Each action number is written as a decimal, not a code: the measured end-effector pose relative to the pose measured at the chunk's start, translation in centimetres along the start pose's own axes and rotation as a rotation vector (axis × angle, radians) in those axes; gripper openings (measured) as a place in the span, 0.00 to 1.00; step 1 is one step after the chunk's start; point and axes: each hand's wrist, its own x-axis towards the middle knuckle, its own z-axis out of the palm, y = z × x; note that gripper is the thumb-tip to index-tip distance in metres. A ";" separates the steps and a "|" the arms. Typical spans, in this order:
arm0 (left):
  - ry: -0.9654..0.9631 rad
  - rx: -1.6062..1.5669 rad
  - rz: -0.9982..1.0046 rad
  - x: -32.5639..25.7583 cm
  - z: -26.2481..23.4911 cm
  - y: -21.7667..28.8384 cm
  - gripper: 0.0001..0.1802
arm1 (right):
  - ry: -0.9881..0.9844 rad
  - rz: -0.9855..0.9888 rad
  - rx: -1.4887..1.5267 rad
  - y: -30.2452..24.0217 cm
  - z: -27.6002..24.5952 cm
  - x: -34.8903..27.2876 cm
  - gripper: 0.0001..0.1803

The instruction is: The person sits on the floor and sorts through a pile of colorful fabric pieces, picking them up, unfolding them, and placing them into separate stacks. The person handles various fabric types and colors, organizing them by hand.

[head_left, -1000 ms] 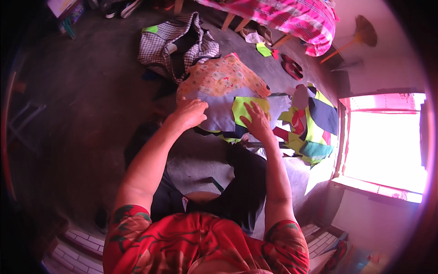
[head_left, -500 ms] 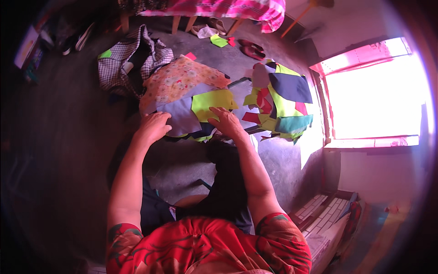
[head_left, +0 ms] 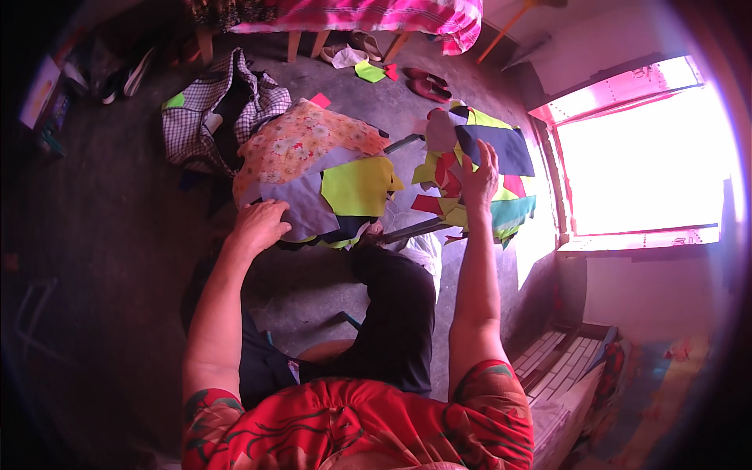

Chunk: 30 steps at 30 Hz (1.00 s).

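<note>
In front of me a floral orange cloth (head_left: pixel 294 145) covers a low surface. A grey fabric piece (head_left: pixel 296 205) lies on its near part, with a yellow-green fabric piece (head_left: pixel 352 188) beside it on the right. My left hand (head_left: pixel 262 223) rests on the grey piece's left edge, fingers spread. To the right is a heap of scraps in yellow-green, red, grey and teal, topped by a dark blue fabric piece (head_left: pixel 501 150). My right hand (head_left: pixel 479 176) reaches over this heap, fingers extended at the dark blue piece's near-left edge; no cloth shows in its grasp.
A checked bag (head_left: pixel 200 117) slumps on the floor at the far left. Maroon shoes (head_left: pixel 427 84) and a few bright scraps (head_left: pixel 370 72) lie near a bed with a pink cover (head_left: pixel 352 17). A bright window (head_left: pixel 642 164) is on the right. A white bag (head_left: pixel 425 254) stands by my right knee.
My right hand has left the yellow-green piece and moved right and away from me, onto the scrap heap. My left hand stays on the grey piece.
</note>
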 end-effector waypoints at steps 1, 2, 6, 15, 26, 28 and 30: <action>0.000 -0.005 0.001 0.0 0.0 0.0 0.22 | -0.051 0.033 -0.102 1.6 0.2 0.2 0.27; -0.001 -0.010 0.001 0.1 0.2 0.0 0.22 | -0.101 0.052 -0.112 3.1 0.4 0.3 0.27; -0.010 0.001 -0.015 0.0 0.3 -0.3 0.22 | -0.152 0.126 -0.087 2.9 0.4 0.6 0.20; -0.025 -0.003 -0.006 0.0 -0.1 -0.2 0.24 | 0.049 0.409 0.095 5.1 1.1 1.0 0.12; 0.057 -0.464 0.138 0.7 0.6 -0.2 0.21 | 0.192 0.250 0.683 -7.5 -2.4 -2.9 0.07; 0.054 -0.567 0.133 0.6 0.4 0.3 0.20 | 0.012 0.349 0.790 -12.3 -0.9 -5.1 0.06; 0.022 -0.661 0.135 0.7 0.1 1.0 0.21 | -0.116 0.374 1.052 -14.8 1.4 -7.8 0.07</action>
